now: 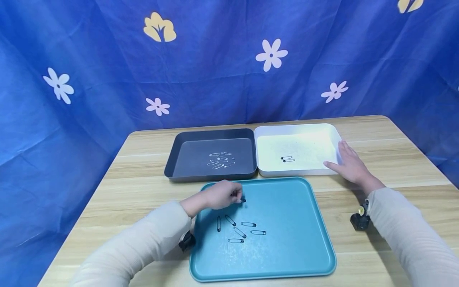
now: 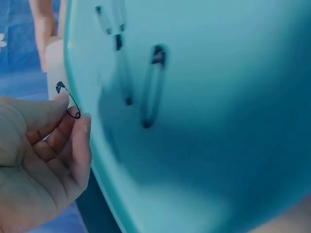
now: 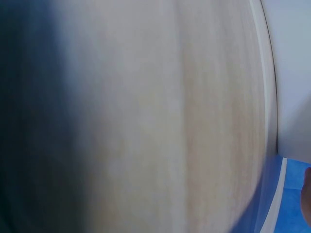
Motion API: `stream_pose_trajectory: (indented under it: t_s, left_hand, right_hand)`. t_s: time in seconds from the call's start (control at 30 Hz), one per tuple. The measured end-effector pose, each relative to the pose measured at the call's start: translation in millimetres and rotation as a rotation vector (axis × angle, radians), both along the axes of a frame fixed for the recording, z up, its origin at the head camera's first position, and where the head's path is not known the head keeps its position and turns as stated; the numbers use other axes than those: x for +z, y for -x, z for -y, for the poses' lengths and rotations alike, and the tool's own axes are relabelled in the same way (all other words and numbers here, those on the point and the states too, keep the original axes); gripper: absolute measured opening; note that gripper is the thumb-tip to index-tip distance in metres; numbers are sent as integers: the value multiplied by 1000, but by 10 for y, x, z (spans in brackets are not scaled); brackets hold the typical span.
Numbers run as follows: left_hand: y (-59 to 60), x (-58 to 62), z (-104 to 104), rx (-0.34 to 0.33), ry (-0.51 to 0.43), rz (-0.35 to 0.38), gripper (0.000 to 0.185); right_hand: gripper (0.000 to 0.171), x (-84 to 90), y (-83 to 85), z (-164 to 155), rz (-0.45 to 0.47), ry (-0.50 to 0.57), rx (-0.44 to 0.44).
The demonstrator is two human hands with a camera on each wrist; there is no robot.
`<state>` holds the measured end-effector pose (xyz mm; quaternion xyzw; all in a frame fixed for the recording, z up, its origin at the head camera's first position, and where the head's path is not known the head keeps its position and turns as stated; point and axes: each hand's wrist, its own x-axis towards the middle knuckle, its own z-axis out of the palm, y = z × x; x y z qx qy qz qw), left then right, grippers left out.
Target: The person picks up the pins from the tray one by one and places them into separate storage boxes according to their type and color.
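Left hand (image 1: 223, 195) pinches a small black safety pin (image 2: 69, 101) by fingertips just above the teal tray (image 1: 287, 255), right hand (image 1: 349, 162) lies flat and relaxed on the white tray's (image 1: 297, 129) rim; thin pin may slip, dropping among loose pins (image 1: 241, 230).
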<state>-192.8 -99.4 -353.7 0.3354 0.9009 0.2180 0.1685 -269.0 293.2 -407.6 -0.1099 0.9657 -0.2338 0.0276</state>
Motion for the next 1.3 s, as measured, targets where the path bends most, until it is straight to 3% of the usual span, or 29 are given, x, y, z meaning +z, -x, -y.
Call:
stream_pose_trajectory:
  t_s: [0.17, 0.4, 0.7, 0.9, 1.3]
  left_hand:
    - [109, 104, -70, 40, -34, 0, 15]
    - [290, 196, -216, 98, -100, 60, 14]
    - [486, 203, -427, 192, -206, 91, 12]
    - [588, 195, -597, 202, -238, 60, 11]
    - [796, 40, -836, 282, -350, 99, 9]
  right_hand:
    - [94, 2, -6, -5, 6, 1, -5]
    - [93, 6, -7, -15, 2, 0, -3]
    - [95, 18, 16, 20, 8, 1, -7]
    - [93, 20, 27, 23, -4, -1, 1]
    - [92, 29, 16, 13, 13, -22, -1]
